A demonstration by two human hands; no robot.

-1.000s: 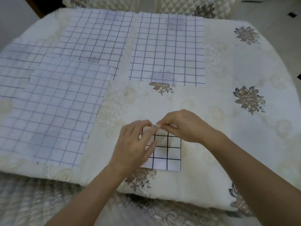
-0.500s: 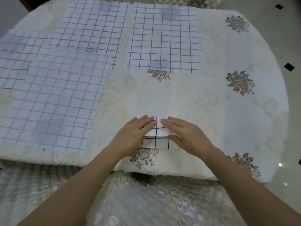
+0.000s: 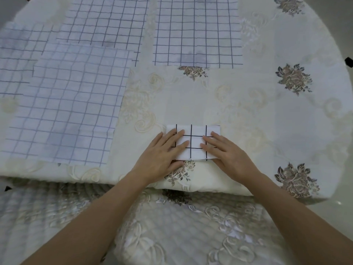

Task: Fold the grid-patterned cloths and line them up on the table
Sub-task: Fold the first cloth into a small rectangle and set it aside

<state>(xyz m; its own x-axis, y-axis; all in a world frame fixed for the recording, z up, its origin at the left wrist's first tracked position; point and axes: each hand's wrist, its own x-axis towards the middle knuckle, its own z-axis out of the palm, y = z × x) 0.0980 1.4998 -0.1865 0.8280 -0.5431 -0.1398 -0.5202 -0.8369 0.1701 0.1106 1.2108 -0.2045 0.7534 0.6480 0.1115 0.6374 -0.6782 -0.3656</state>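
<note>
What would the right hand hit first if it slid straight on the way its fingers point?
Probably the left hand, at its fingertips: the right hand angles up-left across the folded grid cloth toward them. If it clears them, only bare tablecloth follows.

1. We see the folded cloth (image 3: 198, 131), white with a black grid, lying as a small flat rectangle nearest to us.
2. Behind, three overlapping cloths (image 3: 66, 104) lie open at the left.
3. One single cloth (image 3: 196, 31) lies apart.

Cloth (image 3: 193, 143) now flat under fingers (image 3: 211, 140)
</note>
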